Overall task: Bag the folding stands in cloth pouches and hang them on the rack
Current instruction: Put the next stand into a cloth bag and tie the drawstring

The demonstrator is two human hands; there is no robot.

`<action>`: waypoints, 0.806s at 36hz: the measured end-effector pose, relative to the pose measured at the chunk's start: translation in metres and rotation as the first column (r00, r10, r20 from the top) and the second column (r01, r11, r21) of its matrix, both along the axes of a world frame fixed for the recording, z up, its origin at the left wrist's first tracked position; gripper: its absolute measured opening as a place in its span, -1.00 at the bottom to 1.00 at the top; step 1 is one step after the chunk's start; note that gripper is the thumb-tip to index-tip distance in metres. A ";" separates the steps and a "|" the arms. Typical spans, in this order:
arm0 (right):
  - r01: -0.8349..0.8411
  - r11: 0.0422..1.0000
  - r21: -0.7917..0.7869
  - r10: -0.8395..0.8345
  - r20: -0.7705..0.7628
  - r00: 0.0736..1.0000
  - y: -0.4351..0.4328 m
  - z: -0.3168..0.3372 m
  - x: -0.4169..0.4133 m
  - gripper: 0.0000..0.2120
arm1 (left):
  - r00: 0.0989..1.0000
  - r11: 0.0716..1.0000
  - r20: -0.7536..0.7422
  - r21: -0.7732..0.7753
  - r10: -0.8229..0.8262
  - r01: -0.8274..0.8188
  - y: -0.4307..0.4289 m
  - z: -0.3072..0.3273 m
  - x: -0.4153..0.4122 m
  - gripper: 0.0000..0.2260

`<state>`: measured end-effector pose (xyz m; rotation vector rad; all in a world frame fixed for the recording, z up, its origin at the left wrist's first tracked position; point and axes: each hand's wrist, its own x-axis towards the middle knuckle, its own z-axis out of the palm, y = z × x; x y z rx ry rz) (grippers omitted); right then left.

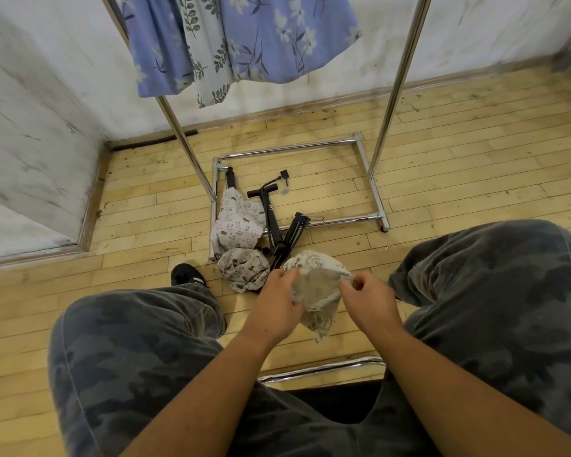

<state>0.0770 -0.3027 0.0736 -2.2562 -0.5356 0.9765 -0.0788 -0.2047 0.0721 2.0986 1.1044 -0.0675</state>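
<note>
My left hand [279, 303] and right hand [373, 300] each pinched the printed cloth pouch [318, 285], its mouth stretched between them. Black folding stands [274, 225] lay at twelve o'clock on the wooden floor [459, 179].

Both bare arms reach forward and down between the knees. The left hand [279, 303] curls its fingers over the left edge of a cloth pouch [320, 285] and pinches it. The right hand [371, 300] pinches the right edge with bent thumb and fingers. The hands are near each other, backs up, with the pouch between them.
</note>
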 end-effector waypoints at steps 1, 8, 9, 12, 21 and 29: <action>0.002 1.000 0.002 -0.002 0.002 1.000 0.000 0.000 0.000 -0.79 | 1.000 1.000 -0.007 -0.008 0.002 -0.002 0.000 0.000 0.000 -0.42; 0.047 0.999 0.002 -0.047 -0.026 0.999 0.000 0.000 0.002 -0.81 | 0.995 0.993 -0.050 -0.078 0.081 -0.085 0.010 -0.006 -0.010 -0.28; 0.054 0.999 0.005 -0.054 -0.024 0.998 0.001 0.000 0.002 -0.81 | 0.995 0.992 -0.038 -0.086 0.091 -0.094 0.011 -0.007 -0.011 -0.26; 0.083 0.996 0.026 -0.083 -0.019 0.996 0.002 -0.001 0.001 -0.83 | 0.994 0.990 -0.040 -0.093 0.099 -0.103 0.012 -0.012 -0.011 -0.25; 0.219 0.974 0.065 -0.216 -0.059 0.975 0.003 -0.001 0.002 -0.83 | 0.994 0.997 -0.096 -0.051 0.052 -0.057 0.010 -0.019 -0.009 -0.17; 0.307 0.951 0.022 -0.295 -0.221 0.929 0.004 0.001 0.013 -0.74 | 0.994 0.998 0.111 0.068 -0.004 -0.003 0.010 -0.011 -0.006 -0.27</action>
